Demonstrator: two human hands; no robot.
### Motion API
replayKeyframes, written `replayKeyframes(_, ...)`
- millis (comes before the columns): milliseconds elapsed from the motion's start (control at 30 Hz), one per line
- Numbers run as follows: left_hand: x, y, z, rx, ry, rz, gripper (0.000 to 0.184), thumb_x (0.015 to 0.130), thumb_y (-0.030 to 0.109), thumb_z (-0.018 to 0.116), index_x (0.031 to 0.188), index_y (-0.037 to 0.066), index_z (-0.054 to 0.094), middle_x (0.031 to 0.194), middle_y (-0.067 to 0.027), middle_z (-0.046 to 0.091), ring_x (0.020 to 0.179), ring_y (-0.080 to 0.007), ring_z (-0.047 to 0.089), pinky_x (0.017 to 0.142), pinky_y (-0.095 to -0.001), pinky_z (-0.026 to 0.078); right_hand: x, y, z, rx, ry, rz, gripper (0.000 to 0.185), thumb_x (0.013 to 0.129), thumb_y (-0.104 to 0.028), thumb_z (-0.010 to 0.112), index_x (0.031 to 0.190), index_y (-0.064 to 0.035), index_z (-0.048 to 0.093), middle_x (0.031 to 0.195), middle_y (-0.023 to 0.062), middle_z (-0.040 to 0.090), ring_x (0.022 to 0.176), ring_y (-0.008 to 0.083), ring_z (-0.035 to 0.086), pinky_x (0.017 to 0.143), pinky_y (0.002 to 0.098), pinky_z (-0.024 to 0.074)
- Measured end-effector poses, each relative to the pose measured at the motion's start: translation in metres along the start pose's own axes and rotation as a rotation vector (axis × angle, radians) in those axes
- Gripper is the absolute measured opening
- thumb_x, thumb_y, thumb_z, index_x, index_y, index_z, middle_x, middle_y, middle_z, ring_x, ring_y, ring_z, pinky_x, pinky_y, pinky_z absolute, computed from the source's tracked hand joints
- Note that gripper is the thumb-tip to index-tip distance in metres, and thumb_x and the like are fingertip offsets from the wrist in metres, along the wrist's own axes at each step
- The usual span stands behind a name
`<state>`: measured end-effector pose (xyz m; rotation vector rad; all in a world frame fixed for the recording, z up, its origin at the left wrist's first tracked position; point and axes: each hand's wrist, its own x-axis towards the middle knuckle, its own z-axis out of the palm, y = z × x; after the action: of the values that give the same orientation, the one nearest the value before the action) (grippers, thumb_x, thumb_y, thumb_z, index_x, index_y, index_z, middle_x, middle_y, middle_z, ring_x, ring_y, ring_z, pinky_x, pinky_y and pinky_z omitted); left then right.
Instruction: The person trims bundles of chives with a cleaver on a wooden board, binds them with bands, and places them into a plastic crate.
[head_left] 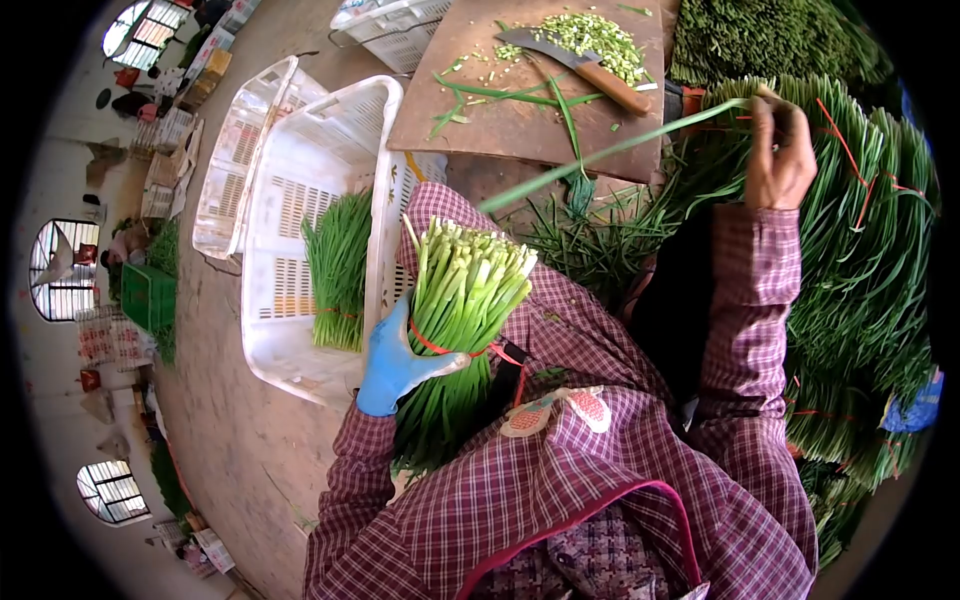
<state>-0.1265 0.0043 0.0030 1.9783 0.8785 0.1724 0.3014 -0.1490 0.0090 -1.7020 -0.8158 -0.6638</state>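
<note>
Our blue-gloved left hand (pixel 398 362) was wrapped around a bunch of green stalks (pixel 465 300) in front of us, while our bare right hand (pixel 778 160) pinched one long green leaf (pixel 600 158), stretched out sideways. The held bunch already had a red band (pixel 430 345) round it, and another banded bunch (pixel 338 270) lay in the white crate (pixel 270 240). We judged the bundling partly done: ours was not yet set down, and many greens (pixel 850 260) were heaped at our right. Its pale cut ends stood slightly uneven, deepening to dark green below.
</note>
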Motion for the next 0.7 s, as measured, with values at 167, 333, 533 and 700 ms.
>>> replayKeyframes(167,-0.009,0.017,-0.009,0.103,0.083,0.032,0.091,0.057,0.031,0.090,0.131,-0.002,0.048,0.115,-0.0163,0.064,0.106,-0.0268,0.064,0.094,-0.0377,0.048,-0.018,0.012,-0.013,-0.367,-0.460,-0.030,0.026,0.086,-0.021,0.069,0.109,-0.0108,0.062,0.095,0.0075,0.070,0.085,0.0232,0.068,0.074,0.0328,0.0548)
replayKeyframes(333,-0.005,0.053,-0.012,0.394,0.121,0.114,0.091,0.057,0.032,0.087,0.131,-0.002,0.047,0.114,-0.0192,0.064,0.103,-0.0316,0.064,0.090,-0.0400,0.050,-0.048,-0.114,0.016,0.489,-0.637,-0.119,0.022,0.090,-0.020,0.060,0.106,-0.0065,0.067,0.099,0.0106,0.067,0.093,0.0280,0.063,0.084,0.0371,0.0521)
replayKeyframes(533,0.010,0.028,-0.004,0.754,0.208,0.190,0.098,0.056,0.044,0.086,0.135,0.001,0.046,0.115,-0.0208,0.062,0.101,-0.0317,0.064,0.084,-0.0400,0.052,-0.155,-0.094,0.064,0.179,-0.922,-0.075,0.040,0.092,-0.046,0.054,0.105,-0.0110,0.068,0.091,0.0115,0.069,0.089,0.0275,0.066,0.076,0.0387,0.0545)
replayKeyframes(700,0.008,0.010,0.004,0.759,0.232,0.089,0.103,0.056,0.046,0.086,0.138,0.003,0.042,0.116,-0.0201,0.060,0.098,-0.0323,0.063,0.081,-0.0408,0.052,-0.098,-0.104,0.038,0.222,-0.767,-0.036,0.026,0.091,-0.035,0.058,0.094,-0.0099,0.066,0.084,0.0105,0.065,0.077,0.0258,0.065,0.068,0.0379,0.0539)
